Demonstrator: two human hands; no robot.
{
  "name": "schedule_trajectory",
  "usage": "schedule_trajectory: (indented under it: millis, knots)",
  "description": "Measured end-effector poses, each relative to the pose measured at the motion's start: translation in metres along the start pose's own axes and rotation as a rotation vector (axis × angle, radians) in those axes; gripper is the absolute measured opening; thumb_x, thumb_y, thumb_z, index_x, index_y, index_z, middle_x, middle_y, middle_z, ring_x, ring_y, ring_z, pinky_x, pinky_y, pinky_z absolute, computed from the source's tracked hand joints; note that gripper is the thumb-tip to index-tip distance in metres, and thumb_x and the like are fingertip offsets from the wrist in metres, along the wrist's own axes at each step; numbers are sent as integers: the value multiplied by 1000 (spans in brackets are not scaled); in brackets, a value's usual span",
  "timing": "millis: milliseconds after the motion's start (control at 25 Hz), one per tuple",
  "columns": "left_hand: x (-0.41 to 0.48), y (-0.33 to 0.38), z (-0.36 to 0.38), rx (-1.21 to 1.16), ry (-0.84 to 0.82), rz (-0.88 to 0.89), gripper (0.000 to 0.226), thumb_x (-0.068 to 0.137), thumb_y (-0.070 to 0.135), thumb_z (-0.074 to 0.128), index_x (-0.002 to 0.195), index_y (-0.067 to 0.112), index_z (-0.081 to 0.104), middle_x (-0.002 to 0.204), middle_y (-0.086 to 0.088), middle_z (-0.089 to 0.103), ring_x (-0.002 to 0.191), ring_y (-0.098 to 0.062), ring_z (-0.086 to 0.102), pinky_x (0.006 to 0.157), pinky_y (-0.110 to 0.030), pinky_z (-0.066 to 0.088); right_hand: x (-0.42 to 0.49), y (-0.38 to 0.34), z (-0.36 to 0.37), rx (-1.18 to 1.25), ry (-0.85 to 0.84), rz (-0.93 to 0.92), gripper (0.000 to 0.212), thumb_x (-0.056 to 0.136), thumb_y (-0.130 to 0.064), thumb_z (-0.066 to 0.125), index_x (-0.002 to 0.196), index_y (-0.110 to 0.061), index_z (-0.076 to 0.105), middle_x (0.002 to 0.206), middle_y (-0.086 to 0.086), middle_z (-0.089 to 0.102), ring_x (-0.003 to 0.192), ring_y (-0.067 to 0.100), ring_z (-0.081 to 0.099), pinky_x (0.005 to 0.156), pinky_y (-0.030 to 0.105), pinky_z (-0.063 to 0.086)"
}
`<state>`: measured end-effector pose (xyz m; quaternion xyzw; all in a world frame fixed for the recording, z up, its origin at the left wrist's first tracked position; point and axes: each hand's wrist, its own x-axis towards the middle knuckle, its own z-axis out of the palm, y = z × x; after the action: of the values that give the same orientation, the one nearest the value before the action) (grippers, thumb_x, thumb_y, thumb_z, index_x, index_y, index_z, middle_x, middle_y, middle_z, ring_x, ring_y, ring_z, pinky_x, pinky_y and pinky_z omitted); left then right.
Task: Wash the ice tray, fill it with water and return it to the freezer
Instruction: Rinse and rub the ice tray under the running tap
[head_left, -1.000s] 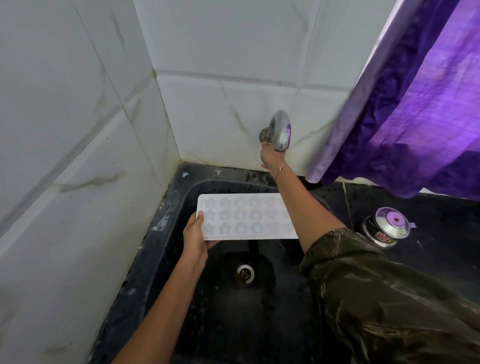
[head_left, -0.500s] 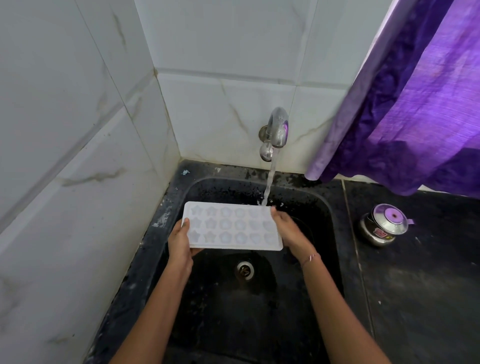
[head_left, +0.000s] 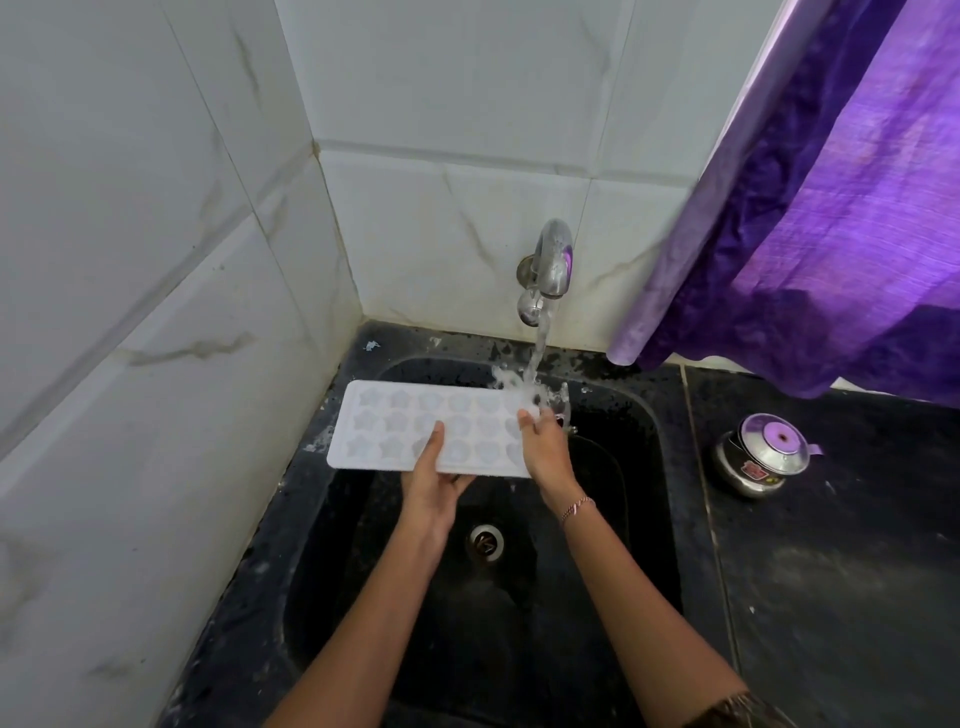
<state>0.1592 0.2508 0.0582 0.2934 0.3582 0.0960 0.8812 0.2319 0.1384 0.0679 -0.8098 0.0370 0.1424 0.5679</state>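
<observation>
My left hand (head_left: 434, 486) pinched the ice tray (head_left: 395, 431) at its near edge, thumb on top, and my right hand (head_left: 545, 449) gripped its right end. The tray hung over the black sink (head_left: 641, 493), and water (head_left: 537, 348) from the tap (head_left: 551, 262) splashed onto its far right corner.

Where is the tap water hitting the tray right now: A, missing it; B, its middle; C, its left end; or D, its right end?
D: the stream from the tap splashes on the right end of the tray, at the right hand.
</observation>
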Motion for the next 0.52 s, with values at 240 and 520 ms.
schedule_trajectory:
  millis: [240, 520]
  knots:
    - [20, -2, 28, -43, -19, 53, 56, 85, 16, 66, 136, 16, 43, 126, -12, 61, 112, -29, 61, 79, -45, 57, 12, -12, -20, -876, 221, -435, 34, 98, -32, 42, 121, -10, 52, 126, 14, 42, 111, 30, 42, 85, 41, 46]
    - [26, -3, 27, -67, -16, 67, 57, 85, 13, 66, 136, 18, 41, 125, -11, 61, 113, -29, 60, 82, -48, 55, 31, -6, -37, -926, 88, -481, 41, 96, -47, 39, 118, -19, 58, 135, 8, 40, 121, 28, 35, 95, 45, 42]
